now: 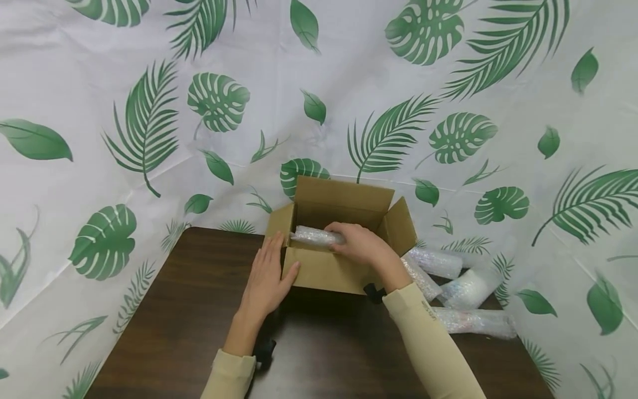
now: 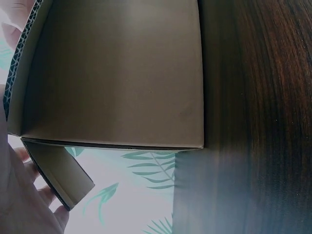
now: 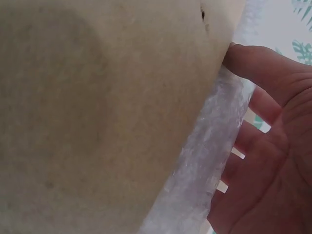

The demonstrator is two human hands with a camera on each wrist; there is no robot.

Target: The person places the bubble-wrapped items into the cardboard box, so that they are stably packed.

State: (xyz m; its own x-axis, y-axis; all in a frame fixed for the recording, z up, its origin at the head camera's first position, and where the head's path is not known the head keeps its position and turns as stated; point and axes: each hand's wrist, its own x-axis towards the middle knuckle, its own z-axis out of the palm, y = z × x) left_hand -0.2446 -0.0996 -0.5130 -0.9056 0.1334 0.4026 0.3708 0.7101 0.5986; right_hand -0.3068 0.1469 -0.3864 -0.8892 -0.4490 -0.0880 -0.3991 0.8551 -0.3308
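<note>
A cardboard box point(image 1: 344, 213) stands on the dark table with its flaps folded outward. My right hand point(image 1: 360, 243) reaches over the front flap and grips a bubble-wrapped bundle point(image 1: 318, 236) at its right end, across the opening. In the right wrist view the thumb and fingers lie on either side of the bubble-wrapped bundle point(image 3: 195, 161); the large tan flap point(image 3: 97, 117) hides part of it. My left hand point(image 1: 266, 277) rests with fairly straight fingers against the left side flap point(image 1: 279, 219), its thumb near the front flap point(image 1: 324, 270). The box's bottom is hidden.
Several more bubble-wrapped bundles point(image 1: 471, 288) lie in a loose heap right of the box, beside my right forearm. The dark wooden table point(image 1: 164, 316) extends to the left and front. A white sheet with green leaves point(image 1: 279, 100) hangs close behind the box.
</note>
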